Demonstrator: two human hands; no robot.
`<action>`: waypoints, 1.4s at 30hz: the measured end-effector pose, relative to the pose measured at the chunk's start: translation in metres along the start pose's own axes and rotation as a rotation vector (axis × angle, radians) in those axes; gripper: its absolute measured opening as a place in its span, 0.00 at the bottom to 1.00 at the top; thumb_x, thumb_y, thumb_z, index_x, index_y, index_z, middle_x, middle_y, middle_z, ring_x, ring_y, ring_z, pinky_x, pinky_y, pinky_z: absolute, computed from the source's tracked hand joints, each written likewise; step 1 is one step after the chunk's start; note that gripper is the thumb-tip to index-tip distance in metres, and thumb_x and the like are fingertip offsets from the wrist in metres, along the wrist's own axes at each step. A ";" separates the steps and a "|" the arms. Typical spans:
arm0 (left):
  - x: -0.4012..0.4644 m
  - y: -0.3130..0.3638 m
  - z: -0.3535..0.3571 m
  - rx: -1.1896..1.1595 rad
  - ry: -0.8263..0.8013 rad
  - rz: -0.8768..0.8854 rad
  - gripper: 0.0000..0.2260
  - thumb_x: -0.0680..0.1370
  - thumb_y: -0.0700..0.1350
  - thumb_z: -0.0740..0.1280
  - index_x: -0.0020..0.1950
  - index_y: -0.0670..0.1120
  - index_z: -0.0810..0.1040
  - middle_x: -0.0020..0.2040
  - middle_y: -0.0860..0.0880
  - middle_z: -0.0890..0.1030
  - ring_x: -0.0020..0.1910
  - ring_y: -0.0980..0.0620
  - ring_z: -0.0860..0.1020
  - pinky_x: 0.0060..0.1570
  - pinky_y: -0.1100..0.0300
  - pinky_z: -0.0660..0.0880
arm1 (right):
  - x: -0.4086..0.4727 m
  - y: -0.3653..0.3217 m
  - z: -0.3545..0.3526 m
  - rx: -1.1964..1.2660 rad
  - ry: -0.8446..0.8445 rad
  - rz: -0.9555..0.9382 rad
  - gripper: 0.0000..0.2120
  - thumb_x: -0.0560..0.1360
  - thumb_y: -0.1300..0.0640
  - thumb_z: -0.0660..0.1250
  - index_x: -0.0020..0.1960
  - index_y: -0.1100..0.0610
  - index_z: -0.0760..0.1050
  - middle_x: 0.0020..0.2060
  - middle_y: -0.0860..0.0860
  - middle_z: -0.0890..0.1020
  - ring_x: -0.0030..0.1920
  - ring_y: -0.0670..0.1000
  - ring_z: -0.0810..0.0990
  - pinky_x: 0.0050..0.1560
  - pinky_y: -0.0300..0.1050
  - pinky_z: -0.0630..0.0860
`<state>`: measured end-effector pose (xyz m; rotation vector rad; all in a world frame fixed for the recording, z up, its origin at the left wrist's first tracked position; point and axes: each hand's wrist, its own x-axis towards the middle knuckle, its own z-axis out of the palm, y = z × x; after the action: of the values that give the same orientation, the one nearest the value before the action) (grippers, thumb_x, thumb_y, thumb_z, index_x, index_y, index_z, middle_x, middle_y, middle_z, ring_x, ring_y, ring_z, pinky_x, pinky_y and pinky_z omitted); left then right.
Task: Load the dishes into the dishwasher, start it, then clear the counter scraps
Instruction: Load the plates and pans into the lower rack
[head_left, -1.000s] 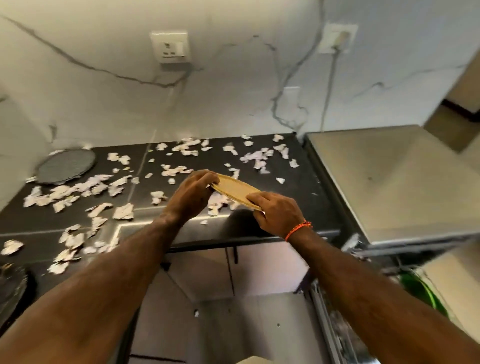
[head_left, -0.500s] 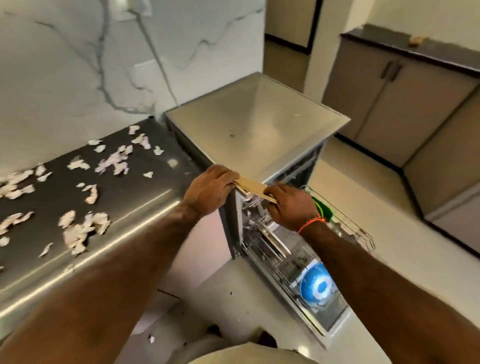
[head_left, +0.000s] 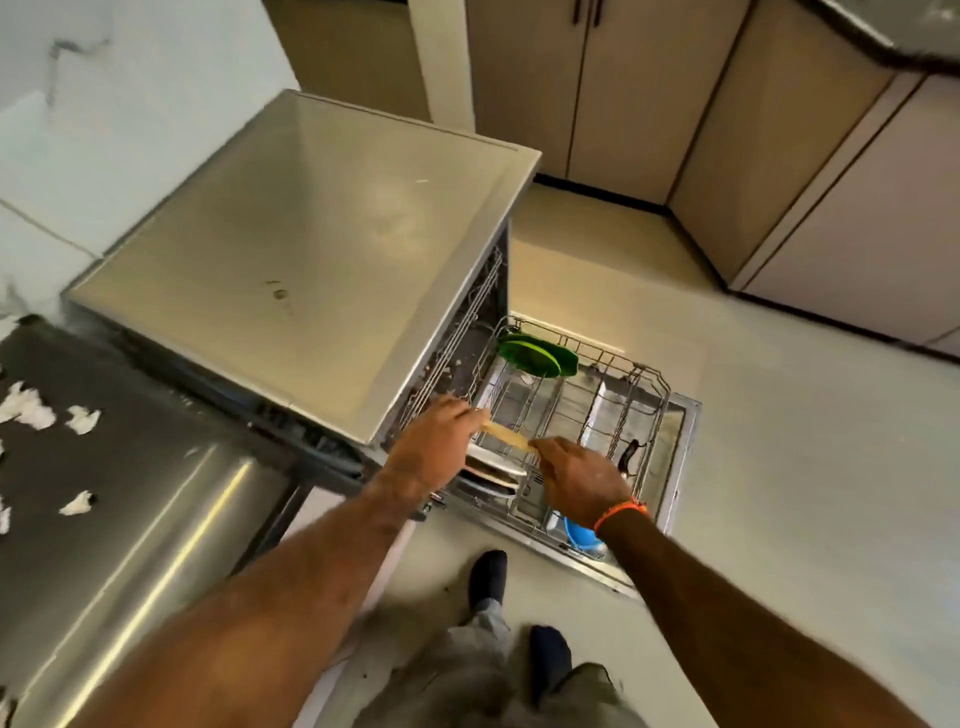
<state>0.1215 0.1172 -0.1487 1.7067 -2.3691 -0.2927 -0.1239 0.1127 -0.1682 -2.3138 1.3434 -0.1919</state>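
bare forearms, orange wristband, grey trousers, dark socks

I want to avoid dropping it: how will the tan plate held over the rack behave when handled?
The tan plate looks thin and stiff, keeping flat between both hands. Probably light, since only fingertips pinch it. Its smooth surface may slip.

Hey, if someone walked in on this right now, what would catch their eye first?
Both hands, left hand and right hand, hold a tan plate between them over the pulled-out dishwasher rack. A bright green plate stands at the rack's far end. White scraps lie on the dark counter at left.
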 end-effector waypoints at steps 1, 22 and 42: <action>0.004 -0.009 0.019 -0.006 -0.020 -0.007 0.17 0.80 0.36 0.64 0.68 0.47 0.78 0.62 0.47 0.81 0.63 0.49 0.76 0.65 0.52 0.76 | 0.006 0.005 0.017 0.022 -0.027 0.025 0.17 0.80 0.55 0.61 0.68 0.52 0.74 0.58 0.55 0.82 0.48 0.60 0.83 0.44 0.54 0.81; 0.032 -0.140 0.283 -0.227 -0.145 -0.246 0.13 0.76 0.33 0.72 0.58 0.45 0.85 0.57 0.46 0.85 0.59 0.47 0.82 0.61 0.56 0.77 | 0.110 0.110 0.282 0.157 -0.137 0.277 0.23 0.78 0.61 0.66 0.71 0.48 0.73 0.69 0.51 0.77 0.60 0.58 0.82 0.57 0.54 0.81; -0.008 -0.012 0.088 -0.337 -0.460 -0.547 0.31 0.81 0.56 0.65 0.81 0.51 0.59 0.79 0.50 0.64 0.77 0.47 0.62 0.72 0.49 0.64 | 0.068 0.013 0.092 -0.008 -0.323 0.144 0.29 0.78 0.54 0.63 0.78 0.50 0.62 0.74 0.54 0.71 0.69 0.59 0.73 0.66 0.55 0.75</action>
<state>0.1098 0.1248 -0.2369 2.2495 -1.8849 -1.2085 -0.0680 0.0782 -0.2632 -2.1298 1.3351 0.2235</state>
